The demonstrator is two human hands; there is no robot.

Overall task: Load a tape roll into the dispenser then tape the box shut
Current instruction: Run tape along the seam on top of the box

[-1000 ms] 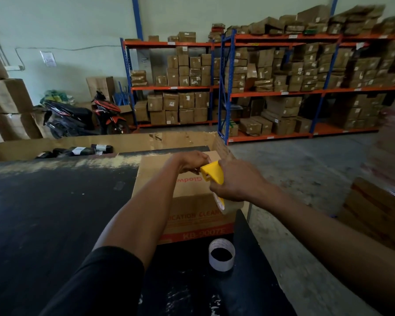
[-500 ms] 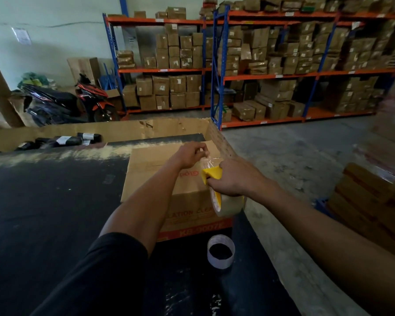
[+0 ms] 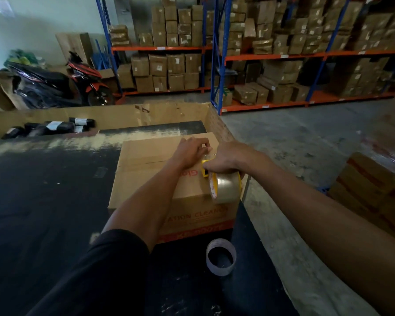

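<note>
The cardboard box (image 3: 146, 176) sits at the far right corner of the dark counter (image 3: 43, 201), flaps folded down with the centre seam (image 3: 141, 162) bare of tape along its visible length; red lettering marks its near face. Its panels look stiff yet likely give under pressure, so bracing is best done on the top, beside the seam. The tape roll (image 3: 226, 187) — clear brownish film on a pale core — is mounted on the yellow dispenser (image 3: 206, 166) at the box's right top edge; it probably weighs little, and the film is tacky and prone to wrinkling, so the hold belongs on the dispenser body, not the film. The right hand (image 3: 224, 157) is closed over that dispenser. The left hand (image 3: 191, 151) rests on the box top, its fingertips (image 3: 205, 144) seemingly pinching or pressing down the tape's free end — the contact is too small to confirm. An empty tape core (image 3: 221, 256) stands on the counter in front of the box.
</note>
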